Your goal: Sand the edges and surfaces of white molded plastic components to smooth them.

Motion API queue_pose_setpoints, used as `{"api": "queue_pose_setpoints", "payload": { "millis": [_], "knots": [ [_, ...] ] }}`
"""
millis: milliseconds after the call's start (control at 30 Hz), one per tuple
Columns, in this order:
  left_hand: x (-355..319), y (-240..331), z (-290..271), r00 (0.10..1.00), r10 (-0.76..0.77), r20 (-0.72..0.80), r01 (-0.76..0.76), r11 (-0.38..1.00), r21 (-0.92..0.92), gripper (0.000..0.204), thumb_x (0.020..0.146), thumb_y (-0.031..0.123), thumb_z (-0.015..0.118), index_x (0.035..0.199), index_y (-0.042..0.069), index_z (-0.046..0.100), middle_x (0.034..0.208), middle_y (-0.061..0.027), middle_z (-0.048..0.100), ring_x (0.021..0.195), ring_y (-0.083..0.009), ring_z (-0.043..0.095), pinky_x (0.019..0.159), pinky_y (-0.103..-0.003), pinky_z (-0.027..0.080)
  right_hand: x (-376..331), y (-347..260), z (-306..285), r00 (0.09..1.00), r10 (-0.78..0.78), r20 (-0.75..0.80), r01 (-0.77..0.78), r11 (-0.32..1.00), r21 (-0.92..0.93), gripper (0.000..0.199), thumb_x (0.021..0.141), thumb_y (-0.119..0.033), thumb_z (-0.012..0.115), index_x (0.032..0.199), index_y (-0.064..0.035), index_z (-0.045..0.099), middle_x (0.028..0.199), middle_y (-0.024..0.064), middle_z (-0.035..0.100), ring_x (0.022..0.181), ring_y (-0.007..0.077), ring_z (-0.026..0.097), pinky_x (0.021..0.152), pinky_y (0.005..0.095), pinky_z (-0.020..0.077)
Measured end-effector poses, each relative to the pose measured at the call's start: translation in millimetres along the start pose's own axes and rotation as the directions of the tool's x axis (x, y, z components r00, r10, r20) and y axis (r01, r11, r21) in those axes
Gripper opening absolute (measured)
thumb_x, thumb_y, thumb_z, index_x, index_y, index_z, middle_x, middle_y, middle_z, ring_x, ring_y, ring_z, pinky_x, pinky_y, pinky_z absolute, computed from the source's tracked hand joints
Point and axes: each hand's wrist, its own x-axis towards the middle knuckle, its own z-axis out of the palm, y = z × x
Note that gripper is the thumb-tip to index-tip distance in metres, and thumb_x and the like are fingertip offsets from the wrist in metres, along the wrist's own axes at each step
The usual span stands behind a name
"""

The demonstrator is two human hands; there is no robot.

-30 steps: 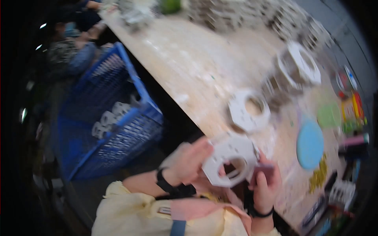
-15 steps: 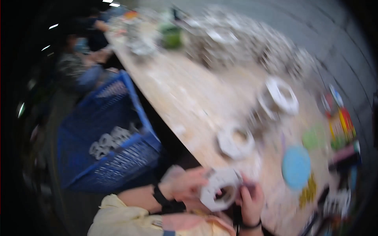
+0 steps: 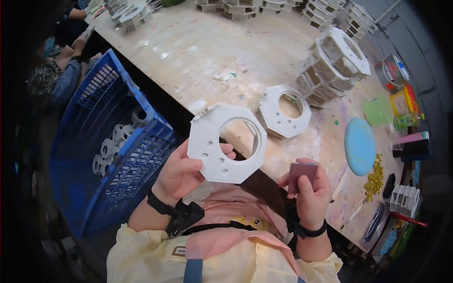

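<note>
My left hand is closed on the edge of a white octagonal plastic frame, with the thumb on its face and fingers behind. The frame has a large round opening and several small slots, and is tilted up toward me. To its right, apart from it, my right hand pinches a small folded reddish-brown piece that looks like sandpaper. A similar octagonal frame lies on the table just beyond. Behind that stands a stack of white frames.
A blue plastic crate with small white ring parts stands left of the wooden table. On the right lie a light-blue disc, yellow-green bits, a green cup and tools. More frame stacks line the back; a person sits at far left.
My left hand has lifted the octagonal frame higher and turned its face toward me. My right hand, earlier at the frame's edge, is now apart from it. The view has shifted and sharpened.
</note>
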Motion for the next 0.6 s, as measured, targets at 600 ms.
{"api": "queue_pose_setpoints", "payload": {
  "millis": [600],
  "knots": [
    [14.4,-37.7,-20.2,0.997,-0.075,0.026,0.079,0.944,-0.321,0.061,0.08,0.033,0.061,0.129,0.004,0.037,0.119,-0.019,0.052,0.119,-0.0339,0.044,0.102,-0.049,0.032,8.4,30.4,19.0,0.996,0.079,0.031,-0.064,0.941,-0.332,0.022,0.084,-0.005,0.058,0.105,0.0003,0.051,0.082,0.0054,0.062,0.066,0.0076,0.059,0.055,0.0202,0.0495]
  ]
}}
